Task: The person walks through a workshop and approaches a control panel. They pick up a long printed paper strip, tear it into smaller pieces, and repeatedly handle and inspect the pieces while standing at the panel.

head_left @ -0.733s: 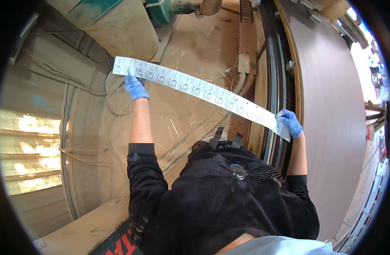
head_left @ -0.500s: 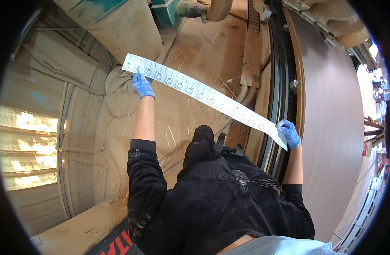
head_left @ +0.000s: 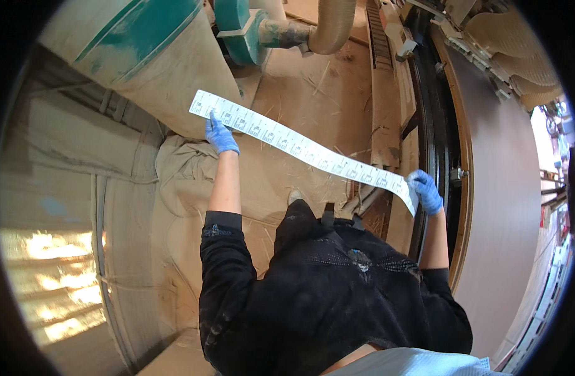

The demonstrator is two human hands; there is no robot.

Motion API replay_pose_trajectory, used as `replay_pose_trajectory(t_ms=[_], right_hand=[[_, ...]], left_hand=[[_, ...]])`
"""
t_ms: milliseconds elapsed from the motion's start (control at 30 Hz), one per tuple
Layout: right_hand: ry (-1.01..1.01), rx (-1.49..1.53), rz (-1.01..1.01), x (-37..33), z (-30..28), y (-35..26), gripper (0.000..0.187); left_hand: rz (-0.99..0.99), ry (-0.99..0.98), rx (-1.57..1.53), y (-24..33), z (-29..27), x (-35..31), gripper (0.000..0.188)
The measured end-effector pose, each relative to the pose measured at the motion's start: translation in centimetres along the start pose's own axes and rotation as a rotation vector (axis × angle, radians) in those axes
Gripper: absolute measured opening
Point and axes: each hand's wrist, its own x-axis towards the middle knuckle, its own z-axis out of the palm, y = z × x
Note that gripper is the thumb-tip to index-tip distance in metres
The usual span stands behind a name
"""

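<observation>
A long white strip of printed labels (head_left: 303, 150) stretches across in front of me, slanting down from left to right. Close to its far-left end, my left hand (head_left: 221, 134), in a blue glove, pinches the lower edge. My right hand (head_left: 426, 193), gloved in blue too, grips the other end, where a short tail of the strip curls down below the fingers. Between the hands the strip hangs in the air with a slight bend, small dark print repeating along it.
To my right runs a brown panel (head_left: 488, 188) beside a dark metal rail (head_left: 439, 125). A dusty green blower (head_left: 234, 28) with a thick hose (head_left: 333, 28) stands ahead. A crumpled cloth (head_left: 184, 164) lies at the left on the dusty floor (head_left: 293, 94).
My view has shifted, bringing more of the green blower into sight. My hands have drawn slightly closer together, and the strip bends a little more. Both hands keep their hold.
</observation>
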Motion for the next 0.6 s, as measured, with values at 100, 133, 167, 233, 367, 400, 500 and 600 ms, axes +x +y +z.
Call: replay_pose_trajectory(t_ms=[100, 133, 167, 233, 367, 400, 500, 600], right_hand=[[-0.005, -0.217, 0.040, 4.4, 2.7, -3.8, 0.012], [-0.025, -0.243, 0.007, 5.5, 3.0, -4.6, 0.011], [-0.026, -0.291, 0.020, 6.7, 3.3, -5.2, 0.010], [-0.015, -0.284, 0.099, 8.0, 3.8, -6.6, 0.010], [-0.004, -0.286, 0.064, 9.7, 5.0, -7.2, 0.008], [0.012, -0.227, 0.070, 10.0, 6.0, -8.4, 0.007], [0.012, -0.126, -0.007, 12.3, 7.4, -8.7, 0.009], [0.123, -0.012, -0.091, 15.5, 9.4, -8.9, 0.012]], left_hand=[[-0.003, -0.058, -0.065, 1.2, 2.6, 5.6, 0.033], [0.023, -0.052, -0.051, 1.4, 3.0, 8.0, 0.033], [0.045, -0.054, -0.033, 1.3, 3.4, 10.2, 0.033], [0.042, -0.078, 0.043, 1.2, 4.3, 12.4, 0.034], [-0.054, -0.148, 0.084, 1.0, 4.5, 17.4, 0.037], [-0.081, -0.163, 0.094, 0.8, 4.8, 18.5, 0.037], [-0.338, -0.340, -0.064, -3.1, 5.4, 18.6, 0.075], [-1.088, -0.293, -0.288, -6.6, 7.8, 7.7, 0.095]])
